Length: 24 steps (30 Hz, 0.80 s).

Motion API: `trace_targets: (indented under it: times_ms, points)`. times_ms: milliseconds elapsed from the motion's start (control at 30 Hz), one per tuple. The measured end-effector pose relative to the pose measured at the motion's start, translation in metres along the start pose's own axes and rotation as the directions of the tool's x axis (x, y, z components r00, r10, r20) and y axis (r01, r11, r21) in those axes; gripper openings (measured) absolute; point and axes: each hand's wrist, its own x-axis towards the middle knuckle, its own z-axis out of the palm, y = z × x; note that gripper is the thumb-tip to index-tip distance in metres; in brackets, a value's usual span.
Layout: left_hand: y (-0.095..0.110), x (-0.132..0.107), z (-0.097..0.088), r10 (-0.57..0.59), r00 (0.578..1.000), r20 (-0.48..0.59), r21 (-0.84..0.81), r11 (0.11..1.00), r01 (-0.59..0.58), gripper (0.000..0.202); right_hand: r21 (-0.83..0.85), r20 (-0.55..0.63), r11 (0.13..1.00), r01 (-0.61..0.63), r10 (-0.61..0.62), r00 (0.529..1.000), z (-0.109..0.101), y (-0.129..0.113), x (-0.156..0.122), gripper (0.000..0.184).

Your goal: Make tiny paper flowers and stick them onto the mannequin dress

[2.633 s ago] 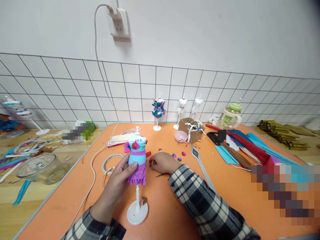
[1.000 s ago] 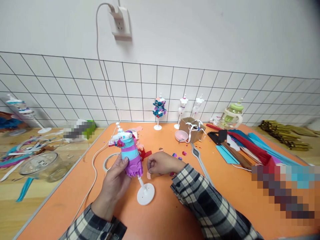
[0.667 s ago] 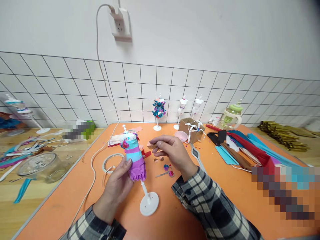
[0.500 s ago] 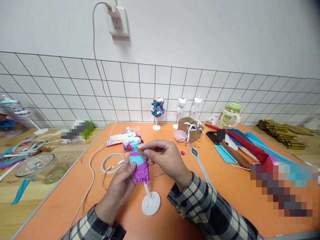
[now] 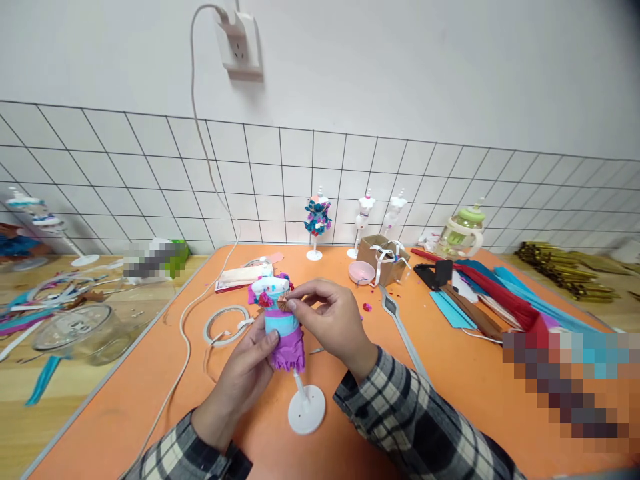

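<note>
My left hand [image 5: 249, 365] is closed around a small white dress-form mannequin [image 5: 286, 327], the thumb pressed on its front. The form wears bands of purple and blue crepe paper, a frilled purple skirt and red and blue paper flowers at the chest. Its round white base [image 5: 307, 409] is tilted toward me. At the form's upper right side, my right hand [image 5: 333, 317] pinches a small brown paper piece [image 5: 283, 303] between thumb and fingertips. The piece is against or very near the chest; I cannot tell if it touches.
A roll of double-sided tape [image 5: 226, 325] lies left of the form, beside a white cable [image 5: 187, 333]. Behind are a decorated mannequin [image 5: 319, 217], a pink bowl [image 5: 361, 273] and a cardboard box [image 5: 393, 270]. Crepe paper strips [image 5: 520, 303] lie right; a glass jar [image 5: 103, 340] stands left.
The mannequin and my left hand have shifted slightly right and down in view. The brown piece in my right fingers now sits closer to the flowers on the chest.
</note>
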Motion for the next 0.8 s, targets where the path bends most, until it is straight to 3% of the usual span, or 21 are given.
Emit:
trace_targets:
  times_ms: [133,400,467,533,633,800]
  points:
    - [0.001,0.0,0.001,0.016,1.0,-0.007,0.02,1.0,-0.016,0.045,0.053,-0.032,0.994,-0.097,0.099,0.995,0.002,0.0,-0.001,0.016]
    - [0.002,-0.004,0.0,-0.012,0.999,0.045,0.057,0.998,0.009,0.047,0.071,-0.04,0.99,-0.122,0.125,0.991,0.001,-0.001,-0.001,0.027]
    - [0.0,-0.004,0.001,-0.036,0.998,0.057,0.019,0.999,0.035,0.044,0.009,-0.041,0.999,-0.039,0.039,0.998,0.001,0.004,-0.001,0.017]
    - [-0.002,-0.004,0.002,-0.053,0.997,0.052,-0.031,0.998,0.054,0.041,-0.102,-0.04,0.987,0.125,-0.13,0.991,0.001,0.01,-0.001,0.005]
    - [-0.002,-0.001,0.0,-0.077,0.996,0.036,-0.114,0.99,0.08,0.035,-0.237,0.0,0.916,0.323,-0.332,0.943,-0.001,0.019,0.0,0.015]
    - [0.003,0.002,-0.008,-0.11,0.993,0.034,-0.234,0.965,0.115,0.022,-0.363,0.014,0.847,0.389,-0.412,0.911,-0.003,0.021,-0.004,0.027]
